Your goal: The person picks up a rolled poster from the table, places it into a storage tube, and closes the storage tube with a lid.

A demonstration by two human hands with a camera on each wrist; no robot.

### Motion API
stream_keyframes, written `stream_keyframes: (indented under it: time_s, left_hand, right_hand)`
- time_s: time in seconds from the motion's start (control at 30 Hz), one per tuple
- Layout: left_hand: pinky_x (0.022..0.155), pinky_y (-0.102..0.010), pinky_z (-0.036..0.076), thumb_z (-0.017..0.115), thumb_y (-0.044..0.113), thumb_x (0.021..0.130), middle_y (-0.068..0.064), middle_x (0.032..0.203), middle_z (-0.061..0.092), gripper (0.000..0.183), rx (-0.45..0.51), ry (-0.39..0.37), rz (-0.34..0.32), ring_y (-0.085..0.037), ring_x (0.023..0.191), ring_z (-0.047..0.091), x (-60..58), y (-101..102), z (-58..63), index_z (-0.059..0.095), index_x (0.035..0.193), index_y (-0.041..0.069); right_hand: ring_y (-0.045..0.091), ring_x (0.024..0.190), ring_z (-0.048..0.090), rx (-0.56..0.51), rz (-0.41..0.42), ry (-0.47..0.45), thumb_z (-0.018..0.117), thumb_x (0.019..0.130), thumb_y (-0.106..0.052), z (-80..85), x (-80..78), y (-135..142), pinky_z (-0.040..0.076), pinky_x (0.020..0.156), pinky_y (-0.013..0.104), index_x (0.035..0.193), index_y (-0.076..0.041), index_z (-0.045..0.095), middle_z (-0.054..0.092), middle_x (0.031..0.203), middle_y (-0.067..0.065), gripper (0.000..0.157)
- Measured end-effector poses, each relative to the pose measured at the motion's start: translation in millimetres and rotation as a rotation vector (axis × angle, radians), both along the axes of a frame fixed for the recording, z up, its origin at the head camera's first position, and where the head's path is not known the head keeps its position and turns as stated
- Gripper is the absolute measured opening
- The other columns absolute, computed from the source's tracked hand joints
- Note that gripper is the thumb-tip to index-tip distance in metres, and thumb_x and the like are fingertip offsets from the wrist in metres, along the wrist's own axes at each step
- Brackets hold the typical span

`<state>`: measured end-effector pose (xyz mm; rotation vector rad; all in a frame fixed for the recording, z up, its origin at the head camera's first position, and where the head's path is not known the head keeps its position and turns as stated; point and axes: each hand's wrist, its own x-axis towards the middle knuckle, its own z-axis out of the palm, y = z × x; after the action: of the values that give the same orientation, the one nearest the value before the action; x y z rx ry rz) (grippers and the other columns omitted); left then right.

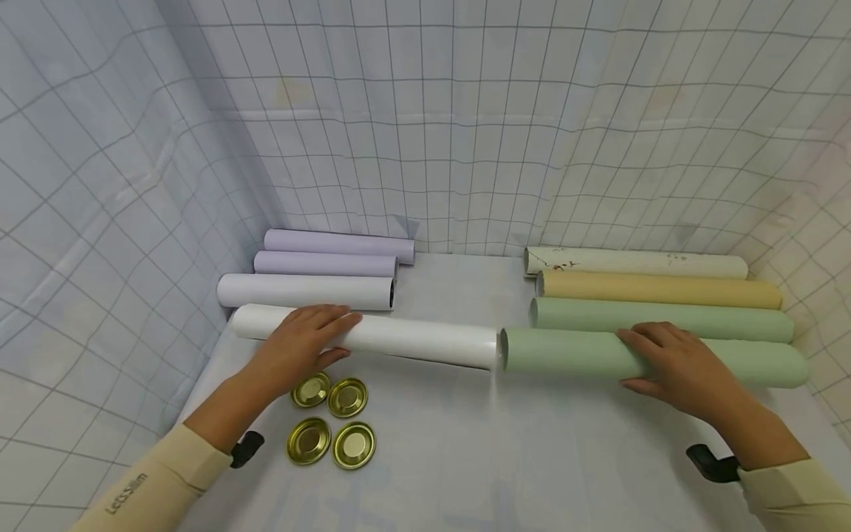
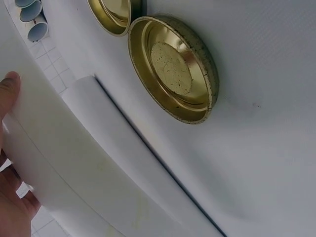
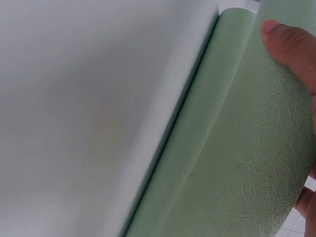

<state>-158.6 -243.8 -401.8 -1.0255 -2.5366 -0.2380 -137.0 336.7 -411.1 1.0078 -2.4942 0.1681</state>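
My left hand (image 1: 299, 343) grips a long white roll (image 1: 425, 340) of sheet material near its left half. In the left wrist view, thumb and fingers lie on opposite sides of this white roll (image 2: 64, 148). On the right, my right hand (image 1: 685, 369) holds the front light green roll (image 1: 565, 351), its thumb on the near side. The right wrist view shows the green roll's finely creased surface (image 3: 237, 163) between thumb and fingers. The two rolls' inner ends nearly meet mid-table. Below the left hand lie several gold-coloured shallow round lids (image 1: 354, 445).
Behind the left hand lie another white roll (image 1: 306, 291) and two lilac rolls (image 1: 339, 244). Behind the right hand are a second green roll (image 1: 665, 319), a yellow roll (image 1: 658, 289) and a cream patterned roll (image 1: 638, 262). Grid-patterned cloth walls (image 1: 465, 133) enclose the white table (image 1: 532, 458).
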Motion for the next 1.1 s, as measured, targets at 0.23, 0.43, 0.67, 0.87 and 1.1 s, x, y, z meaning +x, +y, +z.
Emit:
stream_keyframes:
  time_s: [0.23, 0.43, 0.67, 0.87, 1.1]
  left_hand:
    - [0.099, -0.056, 0.044, 0.085, 0.021, 0.078, -0.011, 0.128, 0.061, 0.065, 0.014, -0.011, -0.023, -0.039, 0.119, 0.056, -0.9, 3.0, -4.5, 0.057, 0.137, 0.013]
    - [0.097, -0.055, 0.046, 0.086, 0.021, 0.078, -0.011, 0.126, 0.062, 0.064, 0.018, 0.000, -0.047, -0.038, 0.114, 0.058, -1.4, 4.7, -4.9, 0.059, 0.136, 0.013]
    - [0.095, -0.054, 0.048, 0.085, 0.022, 0.078, -0.012, 0.125, 0.063, 0.063, -0.010, 0.030, -0.053, -0.035, 0.110, 0.059, -1.0, 5.1, -4.7, 0.060, 0.136, 0.014]
    - [0.094, -0.053, 0.049, 0.086, 0.021, 0.078, -0.012, 0.124, 0.063, 0.063, -0.024, 0.051, -0.062, -0.035, 0.109, 0.060, -1.4, 4.9, -5.2, 0.061, 0.135, 0.013]
    - [0.096, -0.053, 0.047, 0.080, 0.024, 0.083, -0.013, 0.127, 0.061, 0.061, -0.061, 0.059, -0.064, -0.036, 0.111, 0.059, -1.0, 3.5, -4.0, 0.058, 0.138, 0.015]
  right_hand:
    - [0.036, 0.100, 0.058, -0.006, -0.011, -0.015, 0.035, 0.091, -0.074, -0.9, 0.8, -0.9, 0.047, 0.081, 0.057, 0.127, -0.005, 0.060, 0.060, 0.112, 0.013, 0.082]
    - [0.037, 0.100, 0.058, -0.013, -0.006, -0.012, 0.035, 0.091, -0.074, -0.5, 0.8, -1.9, 0.048, 0.079, 0.057, 0.126, -0.004, 0.060, 0.060, 0.112, 0.014, 0.082]
    - [0.036, 0.101, 0.058, -0.008, 0.004, -0.006, 0.037, 0.092, -0.073, -0.5, 0.9, -1.9, 0.049, 0.080, 0.057, 0.127, -0.005, 0.061, 0.061, 0.112, 0.013, 0.080]
    - [0.036, 0.101, 0.058, -0.007, 0.012, -0.005, 0.037, 0.092, -0.073, -0.4, 1.0, -2.4, 0.049, 0.081, 0.057, 0.128, -0.005, 0.060, 0.061, 0.113, 0.013, 0.080]
    - [0.037, 0.099, 0.059, 0.000, 0.017, 0.003, 0.037, 0.092, -0.073, 0.1, 0.9, -2.5, 0.049, 0.080, 0.057, 0.127, -0.005, 0.061, 0.061, 0.111, 0.013, 0.080]
